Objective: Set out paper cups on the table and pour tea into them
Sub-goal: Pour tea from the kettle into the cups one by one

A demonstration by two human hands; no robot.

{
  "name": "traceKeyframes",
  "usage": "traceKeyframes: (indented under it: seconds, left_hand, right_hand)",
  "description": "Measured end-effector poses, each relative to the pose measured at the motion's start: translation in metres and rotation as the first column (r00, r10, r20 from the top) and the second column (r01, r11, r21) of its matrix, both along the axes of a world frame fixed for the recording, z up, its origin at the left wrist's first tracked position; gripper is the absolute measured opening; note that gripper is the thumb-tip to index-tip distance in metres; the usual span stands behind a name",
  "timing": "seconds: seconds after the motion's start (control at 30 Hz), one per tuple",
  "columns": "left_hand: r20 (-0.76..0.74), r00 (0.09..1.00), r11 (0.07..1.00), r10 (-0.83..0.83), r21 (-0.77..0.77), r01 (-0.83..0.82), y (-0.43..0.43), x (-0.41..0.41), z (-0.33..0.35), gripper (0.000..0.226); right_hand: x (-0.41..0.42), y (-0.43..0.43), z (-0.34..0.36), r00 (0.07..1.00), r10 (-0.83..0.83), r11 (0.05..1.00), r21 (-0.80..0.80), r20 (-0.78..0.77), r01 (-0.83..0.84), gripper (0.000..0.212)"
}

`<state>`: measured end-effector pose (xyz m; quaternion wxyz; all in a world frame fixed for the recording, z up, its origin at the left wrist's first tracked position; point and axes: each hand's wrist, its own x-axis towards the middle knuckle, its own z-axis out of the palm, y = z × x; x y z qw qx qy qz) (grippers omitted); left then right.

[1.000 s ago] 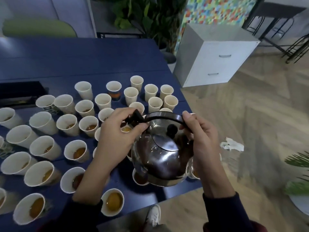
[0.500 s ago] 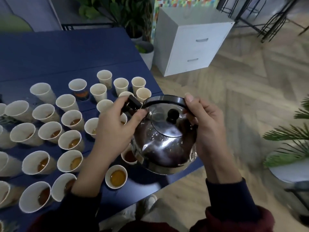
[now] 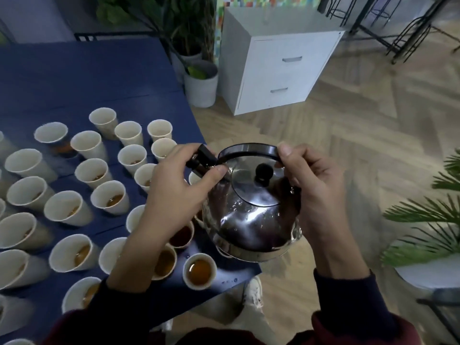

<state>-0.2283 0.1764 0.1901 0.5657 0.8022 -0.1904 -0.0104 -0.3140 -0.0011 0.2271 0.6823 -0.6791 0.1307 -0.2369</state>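
- Head view: a dark blue desk [image 3: 87, 78] fills the left side, its far half bare.
- Paper cups [image 3: 109, 197] crowd the near half in loose rows, all upright. Many show amber tea at the bottom, and some at the far end look dry.
- One cup [image 3: 199, 271] sits right by the desk's near edge, its tea plain to see.
- The steel kettle [image 3: 251, 220] hangs over the desk's right corner, above the cups there, with its lid [image 3: 256, 190] on.
- The left grip [image 3: 174, 195] pinches the black spout cap [image 3: 201, 160] between thumb and fingers.
- The right grip [image 3: 316, 195] is curled round the right end of the black handle [image 3: 249, 148].
- Both sleeves are dark.
- The floor [image 3: 348, 135] is pale wood in a herringbone pattern.
- A white two-drawer cabinet [image 3: 286, 68] stands just past the desk's far corner.
- Between the two is a leafy plant in a grey pot [image 3: 201, 83].
- Black wire chairs [image 3: 398, 28] stand at the top right.
- Palm fronds [image 3: 428, 212] reach in from the right edge.
- A pale shoe [image 3: 252, 292] shows on the floor below the desk's edge.
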Motion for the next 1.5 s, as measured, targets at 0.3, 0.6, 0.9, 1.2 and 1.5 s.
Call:
traceKeyframes:
  seconds: [0.3,0.6,0.9,1.2,1.5]
  left_hand:
    - [-0.05,0.992,0.993,0.113,0.03,-0.111,-0.132,-0.038,-0.003,0.029]
    - [-0.081,0.979,0.976,0.186,0.129,-0.175,-0.175,-0.037,-0.021,0.028]
    - [-0.194,0.922,0.903,0.335,0.346,-0.255,-0.215,-0.005,-0.051,0.054]
    - [-0.578,0.767,0.95,0.28,0.281,-0.134,-0.278,-0.014,-0.087,0.01]
    - [-0.661,0.691,0.94,0.294,0.071,-0.332,-0.313,0.024,-0.098,0.021]
  right_hand:
    - [-0.005,-0.16,-0.001,0.981,0.17,0.971,-0.152,-0.091,-0.182,0.033]
    - [-0.003,-0.208,-0.036,0.894,0.357,0.877,-0.232,-0.271,-0.42,0.026]
    - [-0.003,-0.214,-0.062,0.852,0.246,0.79,-0.414,-0.462,-0.453,0.027]
    - [0.047,-0.248,-0.123,0.823,0.231,0.781,-0.405,-0.52,-0.475,0.043]
    - [0.1,-0.26,-0.165,0.733,0.356,0.76,-0.277,-0.579,-0.588,0.025]
